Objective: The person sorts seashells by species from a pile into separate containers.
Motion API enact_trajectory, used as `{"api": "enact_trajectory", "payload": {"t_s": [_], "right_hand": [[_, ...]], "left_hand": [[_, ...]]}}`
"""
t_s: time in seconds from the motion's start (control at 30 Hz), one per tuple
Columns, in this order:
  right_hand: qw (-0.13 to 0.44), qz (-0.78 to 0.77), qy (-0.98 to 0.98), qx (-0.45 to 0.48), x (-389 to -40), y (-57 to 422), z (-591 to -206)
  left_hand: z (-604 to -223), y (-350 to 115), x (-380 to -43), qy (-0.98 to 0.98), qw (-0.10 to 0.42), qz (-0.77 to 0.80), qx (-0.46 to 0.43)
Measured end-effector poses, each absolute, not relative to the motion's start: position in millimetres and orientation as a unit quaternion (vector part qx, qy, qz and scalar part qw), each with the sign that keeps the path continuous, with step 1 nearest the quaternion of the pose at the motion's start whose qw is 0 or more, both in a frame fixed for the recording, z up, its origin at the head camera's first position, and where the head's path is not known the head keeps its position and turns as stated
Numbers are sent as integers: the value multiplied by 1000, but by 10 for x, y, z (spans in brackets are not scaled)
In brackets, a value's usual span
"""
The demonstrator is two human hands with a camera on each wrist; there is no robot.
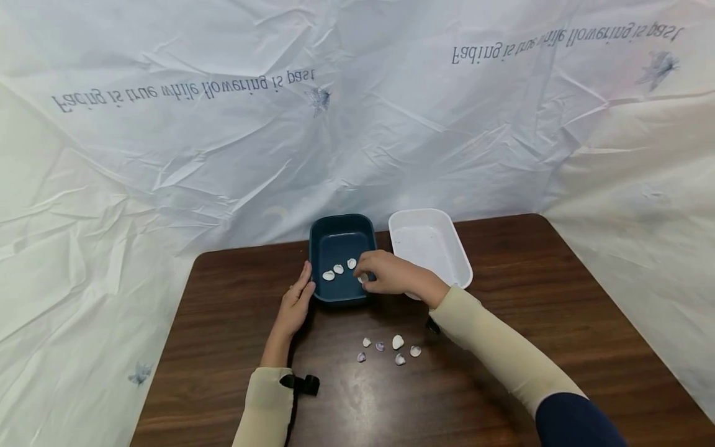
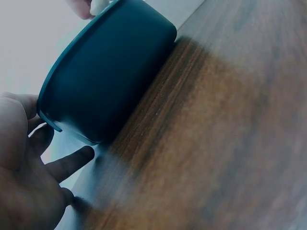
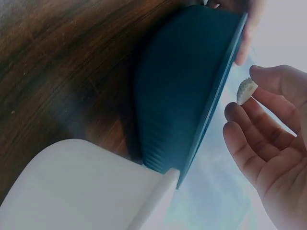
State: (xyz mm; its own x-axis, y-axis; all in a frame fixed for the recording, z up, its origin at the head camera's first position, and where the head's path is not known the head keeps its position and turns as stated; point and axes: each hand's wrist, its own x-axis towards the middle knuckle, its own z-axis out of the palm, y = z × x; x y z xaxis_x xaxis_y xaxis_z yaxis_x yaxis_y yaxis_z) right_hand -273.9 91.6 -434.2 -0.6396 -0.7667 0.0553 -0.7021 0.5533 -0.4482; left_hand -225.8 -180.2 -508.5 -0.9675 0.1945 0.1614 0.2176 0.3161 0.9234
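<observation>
A dark teal tray (image 1: 342,223) stands at the back of the table, with three white seashells (image 1: 338,269) lying in a slanting row inside. My right hand (image 1: 386,271) is over the tray's right side, pinching another seashell (image 3: 246,91) between thumb and fingertips; the right wrist view shows its ridged edge. Against the tray's left wall rests my left hand (image 1: 296,303), its fingers extended, thumb near the rim. In the left wrist view the fingers of the left hand (image 2: 33,177) are spread beside the tray's end.
A white tray (image 1: 463,254) stands just right of the teal one, partly behind the right wrist. Several small seashells (image 1: 398,342), white and purplish, lie scattered on the brown wooden table (image 1: 234,347) in front. A pale printed sheet (image 1: 357,136) hangs behind the table.
</observation>
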Motion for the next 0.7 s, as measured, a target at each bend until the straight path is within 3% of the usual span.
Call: {"api": "enact_trajectory", "payload": {"t_s": [0.7], "right_hand": [[78,-183,894,-402,-3123,744,-4581]], "left_hand": [[-5075,-1812,-2245,-810,10,-572,-129]]}}
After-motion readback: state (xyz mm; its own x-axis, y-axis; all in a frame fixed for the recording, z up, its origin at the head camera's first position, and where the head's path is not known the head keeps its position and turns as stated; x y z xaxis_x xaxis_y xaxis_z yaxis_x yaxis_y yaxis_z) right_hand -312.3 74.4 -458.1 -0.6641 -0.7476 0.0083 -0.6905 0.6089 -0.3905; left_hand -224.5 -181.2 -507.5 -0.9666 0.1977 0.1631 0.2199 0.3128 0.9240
